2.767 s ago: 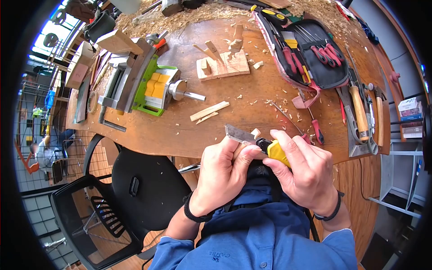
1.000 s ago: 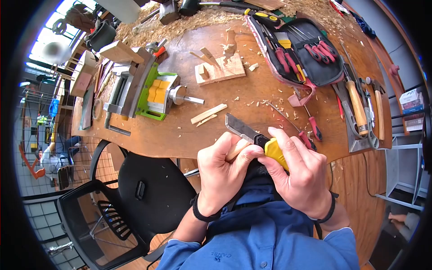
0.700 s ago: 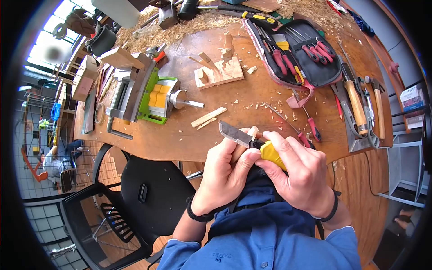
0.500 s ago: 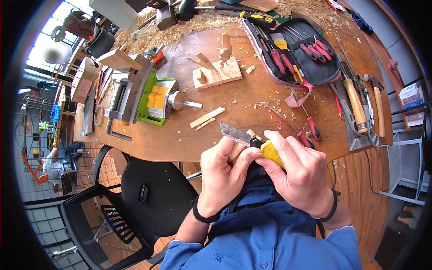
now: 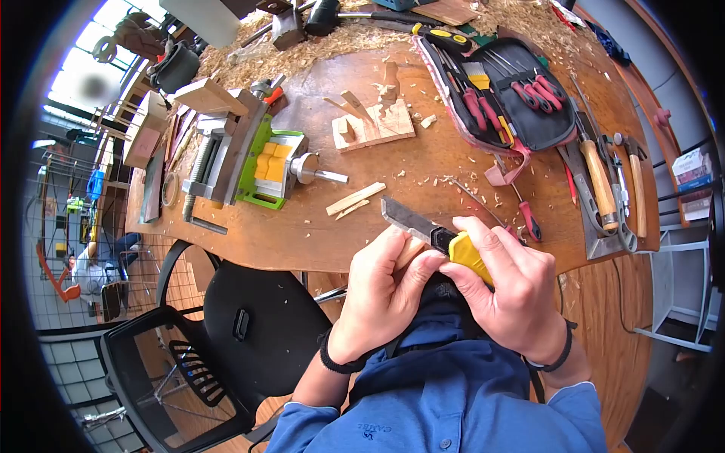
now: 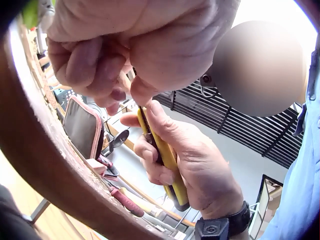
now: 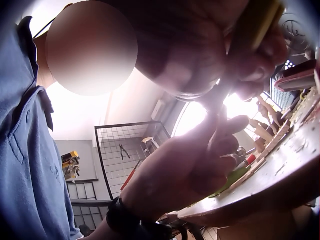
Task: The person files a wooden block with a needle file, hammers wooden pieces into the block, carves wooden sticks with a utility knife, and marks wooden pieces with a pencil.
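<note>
In the head view my left hand (image 5: 377, 298) grips a small pale stick of wood (image 5: 409, 252), most of it hidden inside the fingers. My right hand (image 5: 513, 291) holds a yellow utility knife (image 5: 470, 255) with its wide blade (image 5: 408, 219) extended, pointing up and left. The blade lies across the far end of the stick. My left thumb reaches over to the knife's black neck, close to the right thumb. From below, the left wrist view shows the knife's yellow handle (image 6: 169, 162) wrapped by the right fingers.
Beyond the hands, the wooden bench (image 5: 302, 226) bears loose wood strips (image 5: 356, 199), a green vise (image 5: 260, 162) and a wooden base with upright pegs (image 5: 375, 130). A tool case (image 5: 506, 94), screwdriver (image 5: 529, 215) and hammer (image 5: 638, 185) lie right. A black chair (image 5: 257, 325) stands left.
The stick's tip showed past the blade half a second ago; now its end shows below the blade, on the near side. The knife has shifted slightly right. Both hands keep their grips.
</note>
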Motion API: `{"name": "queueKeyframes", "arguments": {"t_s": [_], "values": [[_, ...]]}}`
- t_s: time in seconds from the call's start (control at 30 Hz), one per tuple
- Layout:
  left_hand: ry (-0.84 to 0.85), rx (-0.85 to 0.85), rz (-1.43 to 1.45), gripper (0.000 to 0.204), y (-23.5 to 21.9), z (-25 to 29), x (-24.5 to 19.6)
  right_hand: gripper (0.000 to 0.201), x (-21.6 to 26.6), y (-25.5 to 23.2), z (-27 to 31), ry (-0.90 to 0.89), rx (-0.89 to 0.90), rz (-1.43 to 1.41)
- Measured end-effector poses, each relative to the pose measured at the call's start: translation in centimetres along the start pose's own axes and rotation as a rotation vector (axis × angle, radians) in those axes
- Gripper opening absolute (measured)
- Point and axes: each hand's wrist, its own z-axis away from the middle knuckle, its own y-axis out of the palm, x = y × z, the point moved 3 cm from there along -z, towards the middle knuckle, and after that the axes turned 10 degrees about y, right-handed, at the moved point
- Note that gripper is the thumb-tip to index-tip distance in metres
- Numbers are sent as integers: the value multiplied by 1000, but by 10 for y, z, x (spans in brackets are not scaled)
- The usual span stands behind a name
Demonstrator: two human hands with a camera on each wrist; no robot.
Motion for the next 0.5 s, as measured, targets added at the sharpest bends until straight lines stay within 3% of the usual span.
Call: {"name": "queueKeyframes", "arguments": {"t_s": [0.03,0.1,0.2,0.43,0.5], "values": [[2,-2,-1,29,0,0,-3,50,0,-2,-1,-3,-1,0],[-195,25,180,38,1,1,-8,50,1,-5,-3,-7,11,-55],[-216,-4,402,42,2,-1,-16,49,2,-3,-1,1,-37,-70],[-167,62,282,47,1,7,-2,48,0,-2,1,-1,23,-56],[-237,92,295,48,1,8,0,49,-1,1,1,15,44,-70]]}}
